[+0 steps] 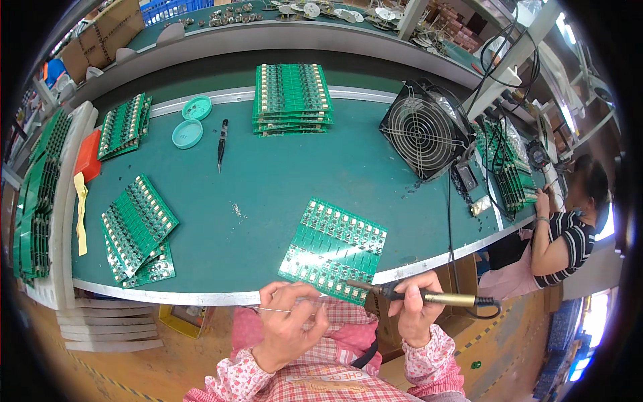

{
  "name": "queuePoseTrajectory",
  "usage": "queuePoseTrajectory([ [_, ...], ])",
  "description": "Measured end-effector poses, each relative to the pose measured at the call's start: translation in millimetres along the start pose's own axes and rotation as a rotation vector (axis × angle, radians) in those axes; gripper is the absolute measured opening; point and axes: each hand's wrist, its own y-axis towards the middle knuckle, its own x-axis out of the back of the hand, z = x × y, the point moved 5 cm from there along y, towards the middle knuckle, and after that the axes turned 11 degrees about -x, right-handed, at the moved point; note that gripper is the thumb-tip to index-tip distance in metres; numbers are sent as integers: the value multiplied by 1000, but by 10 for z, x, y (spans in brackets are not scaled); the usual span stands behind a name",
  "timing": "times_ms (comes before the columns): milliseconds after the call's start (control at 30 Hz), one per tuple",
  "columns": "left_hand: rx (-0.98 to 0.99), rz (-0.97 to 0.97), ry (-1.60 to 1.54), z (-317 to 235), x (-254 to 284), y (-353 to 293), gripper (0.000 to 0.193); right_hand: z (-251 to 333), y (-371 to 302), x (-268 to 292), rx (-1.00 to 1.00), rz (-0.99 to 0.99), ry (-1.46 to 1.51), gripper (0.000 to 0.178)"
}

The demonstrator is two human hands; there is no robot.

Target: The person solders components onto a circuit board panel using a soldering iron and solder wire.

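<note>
At the table's front edge lies a green circuit board panel [335, 242] with rows of small white parts, slightly turned. My right hand [415, 311] grips a soldering iron [452, 299] with a gold-coloured handle; its tip points left, over the panel's lower right part. Just in front of the panel's near left corner, my left hand [289, 321] is closed, fingers pinching a thin silvery wire [274, 310] that looks like solder. From the iron's rear end a black cable runs off. Whether the iron's tip touches the board I cannot tell.
Stacked panels [293, 90] stand at the back, others [137, 228] at left. Tweezers [222, 146] lie beside two round teal containers [187, 134]. A black fan [425, 127] stands back right, with cables hanging near it. A white foam rack [74, 201] borders the left. A co-worker [562, 234] sits at right.
</note>
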Motion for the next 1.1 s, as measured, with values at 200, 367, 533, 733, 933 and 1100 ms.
queuePoseTrajectory([
  [200, 3, 13, 54, -31, -62, -6, 15, -17, -173, -26, 203, 72, -94, 19],
  [367, 8, 14, 82, -23, -83, -7, 14, 26, -192, -97, 408, 152, -167, 13],
  [533, 9, 7, 94, -23, -95, -9, 14, -4, -204, -123, 458, 165, -192, 13],
  [733, 9, 7, 123, -28, -109, 8, 14, 37, -200, -126, 539, 192, -248, 12],
  [933, 9, 40, 92, -12, -99, 32, 14, 109, -316, -205, 862, 403, -532, 27],
  [1100, 10, 44, 93, -16, -76, 27, 14, 55, -348, -221, 895, 388, -524, 27],
])
